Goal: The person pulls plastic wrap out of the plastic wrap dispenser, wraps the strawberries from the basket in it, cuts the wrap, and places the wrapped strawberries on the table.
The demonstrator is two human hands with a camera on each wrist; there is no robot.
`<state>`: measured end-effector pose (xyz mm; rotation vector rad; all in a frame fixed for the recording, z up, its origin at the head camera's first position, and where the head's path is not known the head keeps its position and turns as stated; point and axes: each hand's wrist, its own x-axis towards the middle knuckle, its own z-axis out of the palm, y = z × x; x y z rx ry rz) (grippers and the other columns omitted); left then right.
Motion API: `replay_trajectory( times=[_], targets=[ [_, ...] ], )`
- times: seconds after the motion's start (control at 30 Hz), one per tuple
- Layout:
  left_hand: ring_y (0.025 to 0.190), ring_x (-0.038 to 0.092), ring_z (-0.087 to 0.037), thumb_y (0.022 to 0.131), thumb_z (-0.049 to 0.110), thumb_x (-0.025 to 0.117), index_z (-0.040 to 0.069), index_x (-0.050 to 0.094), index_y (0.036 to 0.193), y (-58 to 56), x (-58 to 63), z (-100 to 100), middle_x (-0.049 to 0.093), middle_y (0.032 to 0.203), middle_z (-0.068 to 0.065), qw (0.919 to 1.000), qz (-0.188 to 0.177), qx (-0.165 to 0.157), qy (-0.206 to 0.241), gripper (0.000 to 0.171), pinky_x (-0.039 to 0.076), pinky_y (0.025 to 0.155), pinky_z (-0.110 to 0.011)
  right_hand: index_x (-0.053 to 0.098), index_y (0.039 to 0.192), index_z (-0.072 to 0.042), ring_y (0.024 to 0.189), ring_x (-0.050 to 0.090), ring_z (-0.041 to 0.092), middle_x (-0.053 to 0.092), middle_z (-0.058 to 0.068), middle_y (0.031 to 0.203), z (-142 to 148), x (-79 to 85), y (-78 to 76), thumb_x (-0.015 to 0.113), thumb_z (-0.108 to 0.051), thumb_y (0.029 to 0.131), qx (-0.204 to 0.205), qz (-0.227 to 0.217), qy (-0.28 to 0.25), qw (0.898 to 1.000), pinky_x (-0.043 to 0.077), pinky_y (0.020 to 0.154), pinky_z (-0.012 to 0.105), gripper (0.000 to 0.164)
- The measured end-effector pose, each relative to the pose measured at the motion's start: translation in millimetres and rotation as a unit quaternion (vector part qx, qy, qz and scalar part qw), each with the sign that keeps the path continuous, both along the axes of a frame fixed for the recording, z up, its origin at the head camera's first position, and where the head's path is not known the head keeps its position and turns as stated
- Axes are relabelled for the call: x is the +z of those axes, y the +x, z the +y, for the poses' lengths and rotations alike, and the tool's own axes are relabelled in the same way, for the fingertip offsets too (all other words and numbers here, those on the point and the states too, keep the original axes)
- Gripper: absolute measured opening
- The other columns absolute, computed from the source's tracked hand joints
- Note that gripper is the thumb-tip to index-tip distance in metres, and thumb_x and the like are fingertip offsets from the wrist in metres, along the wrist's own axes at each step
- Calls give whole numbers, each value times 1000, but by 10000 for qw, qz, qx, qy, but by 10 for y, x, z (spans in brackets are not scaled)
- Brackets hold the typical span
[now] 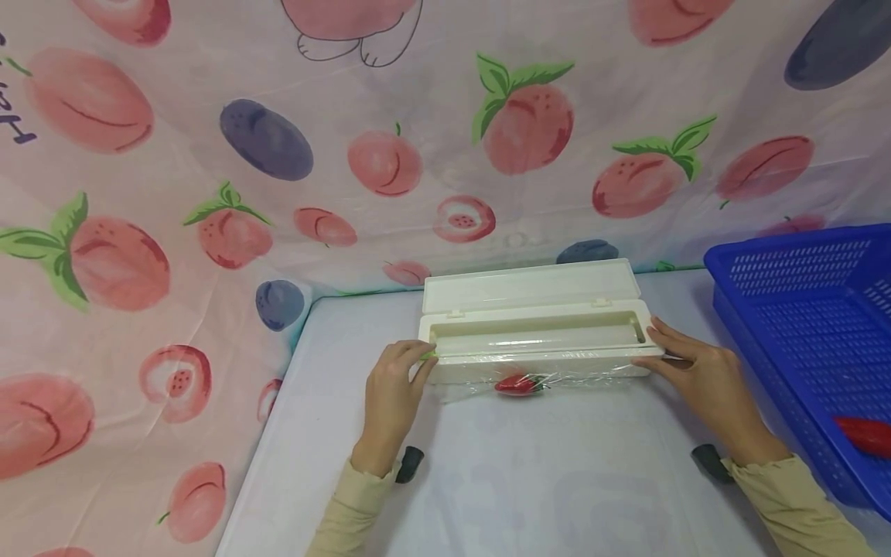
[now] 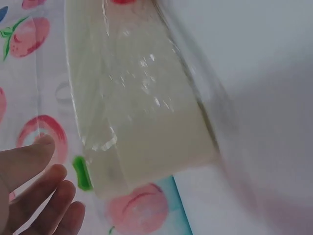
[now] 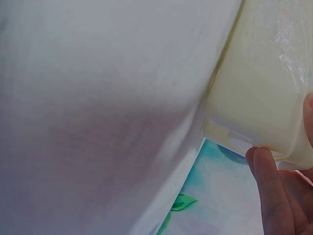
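Red pepper with a green stem (image 1: 515, 385): between the two hands' fingers, nearer the left ones; the clear, shiny plastic film (image 2: 146, 81) covers it, though whether it closes underneath cannot be told.
Long cream plastic box (image 1: 543, 363): between the fingers of both hands, hinged cream lid (image 1: 529, 286) tipped back beyond them, a pale roll (image 1: 536, 340) inside, film over the front.
Small bright-green tab (image 2: 82, 173): at the box's left end, just past the left fingertips.
Left hand (image 1: 391, 387): thumb and fingers loosely curved and spread; the left wrist view shows them just short of the tab.
Right hand (image 1: 706, 387): fingers pinching the box's right end, thumb on its front.
Step in hand: seemingly bracing the box and bringing the left fingers to the tab, film drawn over the front edge.
Next move: likely calls for a firm right hold, a light left pinch on the tab, and flat film.
White surface (image 1: 522, 480): open room on the near side of the fingers; its left edge lies well outside the left ones.
Fruit-printed cloth (image 1: 292, 62): upright beyond the fingers, close behind the lid, limiting backward movement.
Blue perforated plastic basket (image 1: 766, 356): just outside the right hand, leaving little sideways room.
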<state>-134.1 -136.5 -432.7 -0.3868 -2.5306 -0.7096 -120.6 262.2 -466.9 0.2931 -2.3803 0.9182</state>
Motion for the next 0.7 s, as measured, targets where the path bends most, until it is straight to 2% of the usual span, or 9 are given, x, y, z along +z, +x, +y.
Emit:
replay_trajectory(
  times=[0.17,0.37,0.6,0.7],
  targets=[
    [100,67,-19,84,12,80,10,77,103,67,8,176,72,104,-2,9990,292,-346,9,19,58,83,-33,70,117,-1,102,40,-30,66,16,124,-6,-2,-3,91,-4,60,17,-2,-44,10000,29,86,-8,61],
    [96,66,-14,82,14,82,12,77,101,136,-76,408,71,99,2,9961,439,-766,-50,20,57,82,-28,71,117,-1,102,40,-31,66,16,124,-10,0,-3,91,-4,60,5,-14,-78,10000,29,86,-8,61],
    [99,66,-11,82,12,81,16,76,106,187,-190,630,72,101,4,9900,463,-1334,-36,25,56,85,-25,70,118,-2,102,41,-31,66,15,125,-3,-5,-5,91,-4,60,10,6,-101,9999,28,88,-8,62],
    [102,66,-11,81,12,82,16,76,109,202,-231,696,72,104,4,9889,384,-1428,-129,28,55,87,-26,71,117,-3,102,41,-30,66,14,124,-2,-9,-3,92,-4,59,-2,39,-90,10000,28,88,-8,62]
  ],
)
